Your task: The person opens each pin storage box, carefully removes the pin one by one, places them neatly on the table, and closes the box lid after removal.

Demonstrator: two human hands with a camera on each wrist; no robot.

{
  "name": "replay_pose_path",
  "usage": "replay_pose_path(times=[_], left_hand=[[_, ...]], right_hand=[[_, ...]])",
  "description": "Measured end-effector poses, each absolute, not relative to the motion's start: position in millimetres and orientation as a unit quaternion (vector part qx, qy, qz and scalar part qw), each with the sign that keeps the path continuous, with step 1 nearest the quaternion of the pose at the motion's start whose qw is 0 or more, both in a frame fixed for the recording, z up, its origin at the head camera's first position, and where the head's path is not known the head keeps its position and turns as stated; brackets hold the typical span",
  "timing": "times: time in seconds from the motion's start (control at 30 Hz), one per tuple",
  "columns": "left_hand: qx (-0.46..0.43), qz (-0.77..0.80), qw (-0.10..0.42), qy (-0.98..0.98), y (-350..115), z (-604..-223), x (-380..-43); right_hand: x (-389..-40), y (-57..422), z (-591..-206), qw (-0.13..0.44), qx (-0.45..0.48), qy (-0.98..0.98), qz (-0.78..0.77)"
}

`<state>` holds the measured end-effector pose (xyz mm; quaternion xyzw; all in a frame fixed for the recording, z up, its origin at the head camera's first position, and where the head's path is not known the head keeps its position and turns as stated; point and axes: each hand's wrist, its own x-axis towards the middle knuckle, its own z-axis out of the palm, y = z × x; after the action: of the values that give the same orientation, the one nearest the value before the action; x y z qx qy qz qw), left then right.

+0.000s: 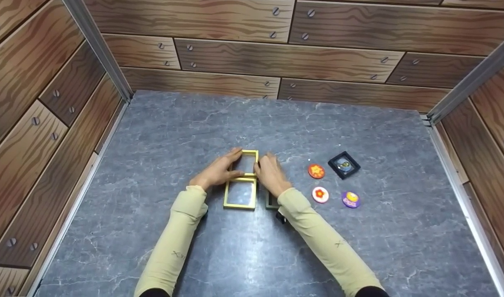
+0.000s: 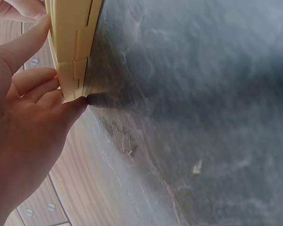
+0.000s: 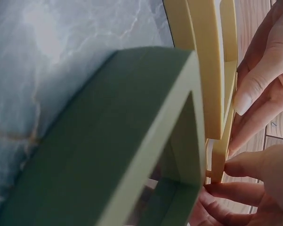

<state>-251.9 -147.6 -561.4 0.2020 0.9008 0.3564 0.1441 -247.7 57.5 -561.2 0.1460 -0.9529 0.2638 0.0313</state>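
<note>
Two yellow square frames with clear windows lie one behind the other on the table. My left hand (image 1: 218, 170) grips the far yellow frame (image 1: 250, 152) from the left, its thumb at the near edge and fingers at the far corner. The right hand (image 1: 272, 174) pinches that same frame's right side between thumb and fingers. Closer to me is the near yellow frame (image 1: 240, 206), its far edge against the other one. A dark green frame (image 3: 108, 127) stands beside the yellow pair, partly hidden under my right wrist in the head view.
To the right lie a round orange badge (image 1: 316, 170), a white badge with a red flower (image 1: 320, 194) and a purple badge (image 1: 351, 199). A black frame (image 1: 338, 171) holding a small picture sits behind them. Wood-patterned walls (image 1: 276, 57) enclose the grey marbled table (image 1: 186, 119).
</note>
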Motion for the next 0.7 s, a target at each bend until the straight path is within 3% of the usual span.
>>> replay_pose_path(times=[0.13,0.7], left_hand=[[0.206,0.362,0.142,0.898,-146.9,-562.3,-252.7],[0.206,0.357,0.138,0.901,-147.0,-561.2,-252.0]], right_hand=[[-246.4,56.6,-562.3,0.045,0.151,-0.955,0.252],[-244.6,53.9,-555.7,0.008,0.133,-0.964,0.231]])
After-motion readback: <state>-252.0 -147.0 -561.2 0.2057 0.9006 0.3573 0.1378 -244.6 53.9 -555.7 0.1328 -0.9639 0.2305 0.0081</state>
